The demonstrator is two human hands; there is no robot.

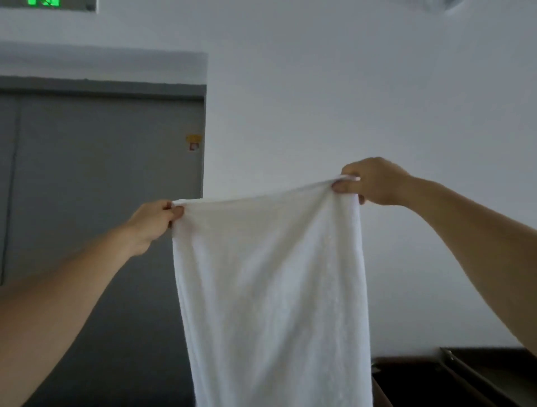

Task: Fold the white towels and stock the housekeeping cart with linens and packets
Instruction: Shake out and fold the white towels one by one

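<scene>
A white towel [270, 290] hangs in the air in front of me, stretched along its top edge and falling past the bottom of the view. My left hand [154, 220] pinches its upper left corner between thumb and fingers. My right hand [374, 181] pinches the upper right corner, held a little higher than the left. Both arms reach forward at about chest height. The towel's lower end is out of view.
A grey door [101, 180] with a small yellow sticker [193, 141] fills the left behind the towel. A white wall [348, 101] lies ahead. At the bottom right the dark top of a cart or cabinet [470, 374] shows. A green exit sign [43, 3] glows at top left.
</scene>
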